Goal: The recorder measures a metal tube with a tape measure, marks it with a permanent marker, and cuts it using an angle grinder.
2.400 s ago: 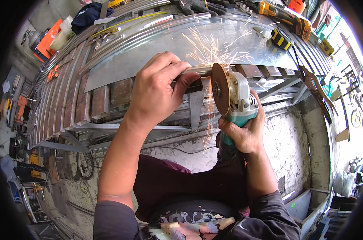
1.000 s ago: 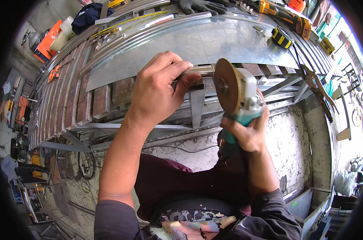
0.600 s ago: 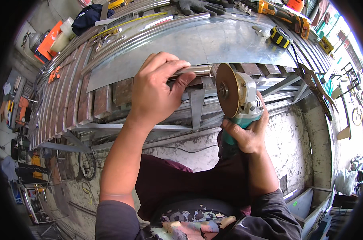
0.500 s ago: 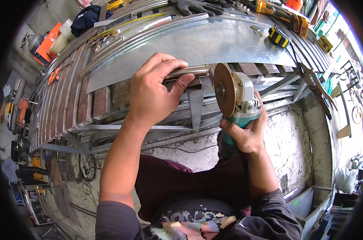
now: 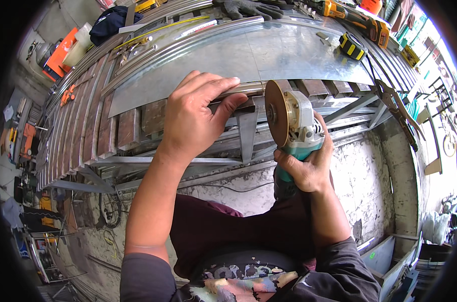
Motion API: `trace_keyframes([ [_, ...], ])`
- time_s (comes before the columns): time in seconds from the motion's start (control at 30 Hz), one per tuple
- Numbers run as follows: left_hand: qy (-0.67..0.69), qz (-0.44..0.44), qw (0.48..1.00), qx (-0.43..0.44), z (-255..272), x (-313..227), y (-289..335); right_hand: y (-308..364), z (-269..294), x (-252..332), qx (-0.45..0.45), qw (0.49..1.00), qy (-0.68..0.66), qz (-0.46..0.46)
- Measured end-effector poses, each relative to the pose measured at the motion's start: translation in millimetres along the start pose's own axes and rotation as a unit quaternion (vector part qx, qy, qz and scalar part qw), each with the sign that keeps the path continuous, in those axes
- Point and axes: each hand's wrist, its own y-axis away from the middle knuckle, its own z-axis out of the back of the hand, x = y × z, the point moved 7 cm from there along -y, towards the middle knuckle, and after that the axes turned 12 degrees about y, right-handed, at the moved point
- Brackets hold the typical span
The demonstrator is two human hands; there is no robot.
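Note:
Closed around a short shiny metal tube [image 5: 249,88] at the near edge of the bench, my left hand [image 5: 199,108] has its thumb on the near side and its fingers over the top. The tube's right end sticks out past my fingertips. My right hand [image 5: 309,168] grips a teal angle grinder [image 5: 303,143] by its body. The grinder's brown cutting disc [image 5: 279,115] stands nearly upright beside the tube's free end; I cannot tell whether they touch. Under the tube lies a thin metal sheet [image 5: 289,55], spread over the slatted bench.
Long metal tubes [image 5: 183,48] lie along the sheet's far left side. A yellow-black tape measure [image 5: 353,46] and an orange power tool [image 5: 357,20] are at the far right. Locking pliers [image 5: 397,108] hang at the bench's right end. Grey gloves [image 5: 253,8] lie at the back.
The grinder has shifted slightly left, bringing its disc closer to the tube's end, and its head has turned a little. My left hand has barely moved.

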Motion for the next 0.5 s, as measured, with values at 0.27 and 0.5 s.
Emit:
trace_keyframes([
  [0.27,0.005,0.000,1.000,0.004,0.0,0.2,1.3,-0.8,-2.4,-1.2,-0.006,1.000,-0.005,-0.003],
  [0.5,0.003,-0.003,1.000,0.005,-0.7,-0.4,0.7,0.0,-2.7,-1.0,-0.007,1.000,-0.005,-0.012],
])
